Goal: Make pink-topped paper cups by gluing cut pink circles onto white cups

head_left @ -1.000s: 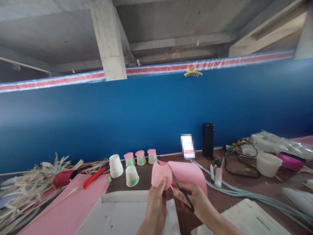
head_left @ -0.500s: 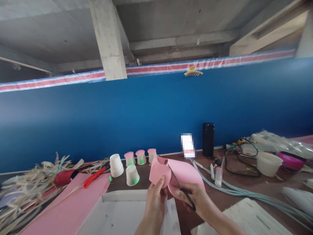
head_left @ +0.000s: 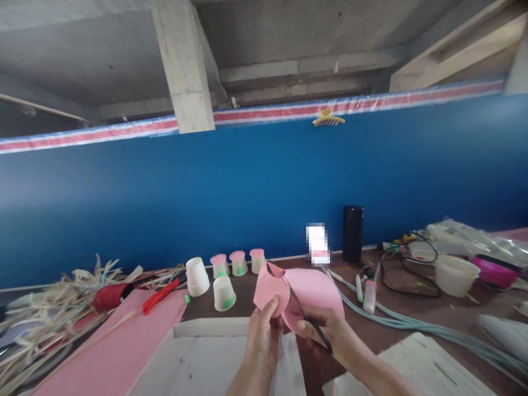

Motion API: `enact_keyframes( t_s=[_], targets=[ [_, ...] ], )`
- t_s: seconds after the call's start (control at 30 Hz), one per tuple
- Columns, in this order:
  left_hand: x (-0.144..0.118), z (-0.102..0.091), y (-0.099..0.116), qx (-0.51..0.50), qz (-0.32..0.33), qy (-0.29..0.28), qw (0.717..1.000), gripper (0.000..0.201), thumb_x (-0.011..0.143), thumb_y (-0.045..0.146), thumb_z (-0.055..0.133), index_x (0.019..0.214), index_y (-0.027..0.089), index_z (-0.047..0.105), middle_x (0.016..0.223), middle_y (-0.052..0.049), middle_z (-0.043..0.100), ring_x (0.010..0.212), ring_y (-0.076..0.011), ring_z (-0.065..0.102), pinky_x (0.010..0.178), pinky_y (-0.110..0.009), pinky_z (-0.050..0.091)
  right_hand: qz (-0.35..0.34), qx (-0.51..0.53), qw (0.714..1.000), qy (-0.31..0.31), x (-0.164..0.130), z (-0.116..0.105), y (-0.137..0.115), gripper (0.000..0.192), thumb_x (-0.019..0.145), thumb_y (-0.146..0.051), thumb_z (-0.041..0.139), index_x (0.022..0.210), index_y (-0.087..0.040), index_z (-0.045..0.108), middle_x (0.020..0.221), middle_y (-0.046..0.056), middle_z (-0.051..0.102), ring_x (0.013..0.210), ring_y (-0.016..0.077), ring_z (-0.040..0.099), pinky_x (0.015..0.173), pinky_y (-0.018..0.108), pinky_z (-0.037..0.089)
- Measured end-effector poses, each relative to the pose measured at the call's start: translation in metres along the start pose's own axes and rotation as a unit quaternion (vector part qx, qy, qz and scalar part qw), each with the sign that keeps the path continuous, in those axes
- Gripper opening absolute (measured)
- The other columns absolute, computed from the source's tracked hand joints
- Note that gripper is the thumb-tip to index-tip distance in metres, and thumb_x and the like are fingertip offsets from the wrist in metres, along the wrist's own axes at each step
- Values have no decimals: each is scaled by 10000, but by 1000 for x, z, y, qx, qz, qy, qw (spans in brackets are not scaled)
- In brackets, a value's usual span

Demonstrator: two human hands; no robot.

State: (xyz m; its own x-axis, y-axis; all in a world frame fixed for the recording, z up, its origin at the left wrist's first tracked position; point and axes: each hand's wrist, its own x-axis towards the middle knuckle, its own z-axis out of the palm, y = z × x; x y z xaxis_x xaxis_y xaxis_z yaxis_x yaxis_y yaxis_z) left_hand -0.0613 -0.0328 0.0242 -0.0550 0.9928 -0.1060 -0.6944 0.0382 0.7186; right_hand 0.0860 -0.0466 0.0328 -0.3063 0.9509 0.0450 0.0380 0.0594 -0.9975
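A curled sheet of pink paper (head_left: 315,289) is held up in front of me, with a cut running into it. My left hand (head_left: 264,330) pinches its left part between thumb and fingers. In my right hand (head_left: 325,330) is a pair of dark scissors (head_left: 315,325), fingers wrapped round the handles, blades lying at the paper's cut edge. Below my hands is a shallow white box (head_left: 214,327). Beyond the paper stand upturned paper cups, several with pink tops and green marks, among them a front cup (head_left: 224,293) and a white stack (head_left: 197,276).
Left lie pink sheets (head_left: 103,341), a red-handled tool (head_left: 160,296) and a heap of pale strips (head_left: 53,313). Rightwards are a black flask (head_left: 353,234), a glue bottle (head_left: 370,297), pale blue cables (head_left: 412,324) and a white tub (head_left: 456,275). A blue partition (head_left: 247,187) rises behind.
Hands, scissors and pink paper keep nearly the same places. The pink paper's top edge and right curl have shifted slightly, and the whole view has moved a little.
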Motion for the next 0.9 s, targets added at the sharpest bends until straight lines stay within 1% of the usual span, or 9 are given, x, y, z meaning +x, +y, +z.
enact_keyframes(
  t_s=[0.07, 0.2, 0.23, 0.37, 0.47, 0.6, 0.77, 0.9],
  targets=[
    [-1, 1, 1, 14, -3, 7, 1000, 297, 600, 298, 786, 764, 112, 624, 615, 4, 585, 486, -60, 478, 460, -179, 384, -7, 0, 1000, -4, 0, -1, 0, 448, 653, -540, 706, 741, -103, 653, 495, -29, 496, 399, 58, 423, 389, 186, 276],
    [1, 2, 2, 33, -15, 24, 999, 324, 575, 291, 802, 781, 114, 625, 646, -2, 600, 496, -56, 486, 470, -172, 397, -12, -3, 1000, -12, 1, -5, 4, 495, 668, -534, 697, 912, -104, 672, 522, -33, 508, 405, 63, 426, 399, 193, 296],
    [1, 2, 2, 36, -16, 27, 999, 331, 569, 289, 805, 786, 116, 625, 651, -2, 601, 496, -54, 484, 469, -170, 398, -15, -6, 1000, -13, 2, -7, 5, 494, 677, -529, 693, 930, -105, 672, 527, -34, 507, 408, 62, 427, 401, 193, 294],
    [3, 0, 3, 46, -14, 27, 998, 332, 558, 288, 811, 773, 118, 624, 609, 18, 573, 476, -45, 467, 447, -159, 382, -23, -32, 999, -14, 2, -10, 8, 446, 692, -508, 690, 864, -97, 682, 527, -35, 494, 420, 58, 423, 402, 187, 284],
    [4, -1, 3, 51, -10, 28, 998, 338, 553, 283, 815, 783, 118, 631, 616, 18, 580, 475, -40, 468, 449, -155, 387, -11, -30, 999, -12, 1, -11, 7, 467, 683, -519, 692, 872, -91, 685, 520, -34, 486, 415, 57, 413, 383, 181, 284],
    [3, 0, 5, 52, -6, 31, 998, 348, 542, 277, 822, 793, 116, 644, 640, 8, 600, 479, -41, 481, 446, -153, 395, 2, -29, 1000, -3, -2, -9, -2, 497, 661, -541, 695, 875, -93, 690, 482, -39, 465, 403, 60, 397, 370, 182, 297],
    [3, -1, 5, 57, -8, 26, 998, 342, 557, 275, 815, 812, 112, 656, 668, -9, 620, 492, -46, 499, 455, -154, 410, 11, -53, 998, 19, -5, -8, -13, 431, 640, -520, 712, 730, -100, 681, 450, -45, 440, 382, 56, 380, 367, 185, 267],
    [5, -3, 4, 58, -7, 27, 998, 340, 561, 281, 814, 813, 116, 655, 671, -10, 623, 493, -47, 498, 458, -155, 413, 3, -64, 998, 14, -6, -9, -13, 407, 669, -490, 699, 762, -94, 687, 444, -56, 415, 371, 50, 360, 364, 185, 241]
  ],
)
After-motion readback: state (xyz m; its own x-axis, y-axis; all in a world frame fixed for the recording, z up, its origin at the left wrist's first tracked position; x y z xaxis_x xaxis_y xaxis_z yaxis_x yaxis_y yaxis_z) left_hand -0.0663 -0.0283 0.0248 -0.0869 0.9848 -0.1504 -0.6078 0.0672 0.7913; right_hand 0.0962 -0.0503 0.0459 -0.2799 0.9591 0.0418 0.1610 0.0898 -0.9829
